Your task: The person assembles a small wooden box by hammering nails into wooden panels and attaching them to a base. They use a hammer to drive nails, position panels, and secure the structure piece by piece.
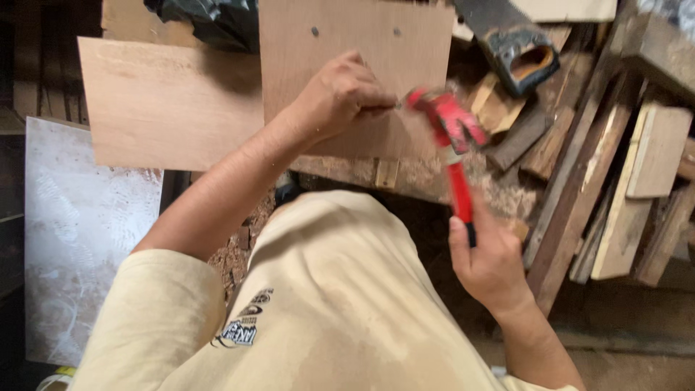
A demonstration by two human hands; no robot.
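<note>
From the head view, the left hand [340, 98] rests on a brown plywood board [362, 51], its fingers pinched together on a small nail [394, 106] held at the board's right edge; the nail itself is thin and hard to make out. The right hand [489, 264] is clenched around the black end of a red hammer [455, 156], whose handle runs up from the fist and whose head, blurred, sits just right of the pinched fingertips, close to the nail. Two small dark dots show near the board's top edge. The board lies on a rough bench [405, 174] strewn with sawdust. A second, paler board [166, 108] lies to the left, partly under the first. To the right is a heap of wood offcuts [615, 181], and above them the dark handle of a saw [517, 47]. At far left stands a whitish panel [79, 232]. The person's beige shirt [326, 311] fills the lower middle.
</note>
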